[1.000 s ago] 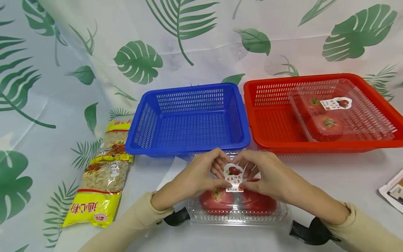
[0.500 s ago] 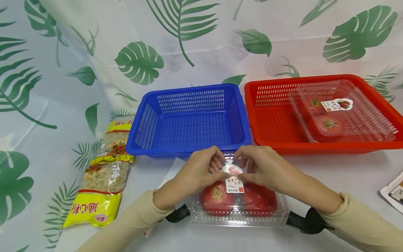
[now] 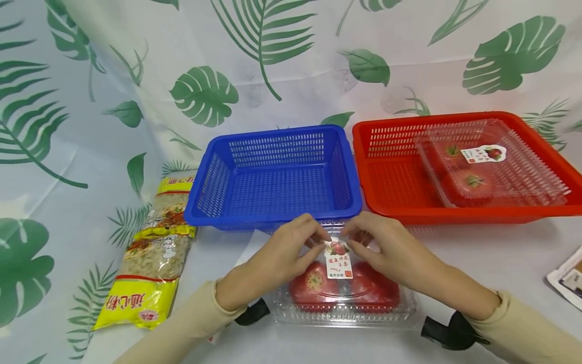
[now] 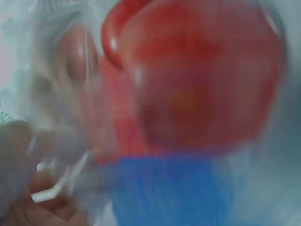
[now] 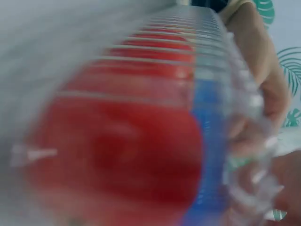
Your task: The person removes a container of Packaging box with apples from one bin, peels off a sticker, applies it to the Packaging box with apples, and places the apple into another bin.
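Observation:
A clear plastic clamshell box [image 3: 345, 318] of red tomatoes [image 3: 375, 287] lies on the table in the head view. A white label [image 3: 339, 265] with a fruit picture and red writing lies flat on its lid. My left hand [image 3: 284, 250] is over the lid's left part, fingertips close to the label's upper left edge. Across from it, my right hand [image 3: 393, 247] has its thumb and forefinger by the upper right edge. Both hands' fingers are bent loosely; contact with the label is hard to tell. Both wrist views are blurred, showing tomatoes [image 4: 202, 80] through the plastic.
Behind the box stand a blue basket [image 3: 277, 220] and a red basket [image 3: 400, 215], the red one holding another labelled tomato box [image 3: 484, 167]. Two pasta bags [image 3: 145, 273] lie at left. White paper [image 3: 252, 245] lies by the left forearm; a packet [image 3: 570, 278] sits far right.
My thumbs first held the label's lower edge, then pressed near its top. Now they have drawn apart to its sides, uncovering the label. The box has stayed in place.

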{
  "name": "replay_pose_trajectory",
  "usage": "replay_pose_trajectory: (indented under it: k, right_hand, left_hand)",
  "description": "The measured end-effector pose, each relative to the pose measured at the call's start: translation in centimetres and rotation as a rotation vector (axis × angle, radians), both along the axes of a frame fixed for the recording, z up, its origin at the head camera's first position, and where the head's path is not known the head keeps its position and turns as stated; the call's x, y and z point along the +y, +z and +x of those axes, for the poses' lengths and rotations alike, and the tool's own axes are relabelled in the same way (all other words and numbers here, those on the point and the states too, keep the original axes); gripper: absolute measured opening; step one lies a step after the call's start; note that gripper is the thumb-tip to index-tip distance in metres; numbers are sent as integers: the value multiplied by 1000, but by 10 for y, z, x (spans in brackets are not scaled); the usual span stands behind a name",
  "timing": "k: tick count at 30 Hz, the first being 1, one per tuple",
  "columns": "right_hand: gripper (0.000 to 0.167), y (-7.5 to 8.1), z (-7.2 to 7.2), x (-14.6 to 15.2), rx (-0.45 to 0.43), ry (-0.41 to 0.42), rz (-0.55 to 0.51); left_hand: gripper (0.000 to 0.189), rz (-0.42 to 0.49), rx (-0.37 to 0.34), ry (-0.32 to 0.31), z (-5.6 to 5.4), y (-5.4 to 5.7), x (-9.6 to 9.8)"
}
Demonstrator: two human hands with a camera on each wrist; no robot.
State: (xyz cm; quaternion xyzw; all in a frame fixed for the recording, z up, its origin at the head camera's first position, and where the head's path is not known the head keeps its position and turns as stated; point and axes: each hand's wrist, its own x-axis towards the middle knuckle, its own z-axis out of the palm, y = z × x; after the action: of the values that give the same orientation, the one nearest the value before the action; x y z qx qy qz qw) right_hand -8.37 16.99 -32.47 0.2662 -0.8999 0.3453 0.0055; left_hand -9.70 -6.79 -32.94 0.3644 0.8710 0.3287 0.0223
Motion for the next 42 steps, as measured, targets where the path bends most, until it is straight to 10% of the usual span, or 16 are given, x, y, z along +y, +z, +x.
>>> replay_pose_trajectory:
  k: [9,19,29,39,42]
  right_hand:
    - [52,-31,23,22,253,92,29]
    - [56,-40,25,20,232,83,81]
    - [36,-42,20,29,169,201,-40]
    - [40,-42,20,35,217,290,-41]
    - [47,-33,25,42,171,211,-34]
  left_hand:
    - [49,-190,304,-263,4,-15,-20]
    - [58,-216,158,-238,4,-22,-26]
    - [38,-175,-41,-361,-6,-15,-34]
    - [33,-221,24,-426,-1,-9,-37]
    - [35,-178,-62,-406,1,-4,-40]
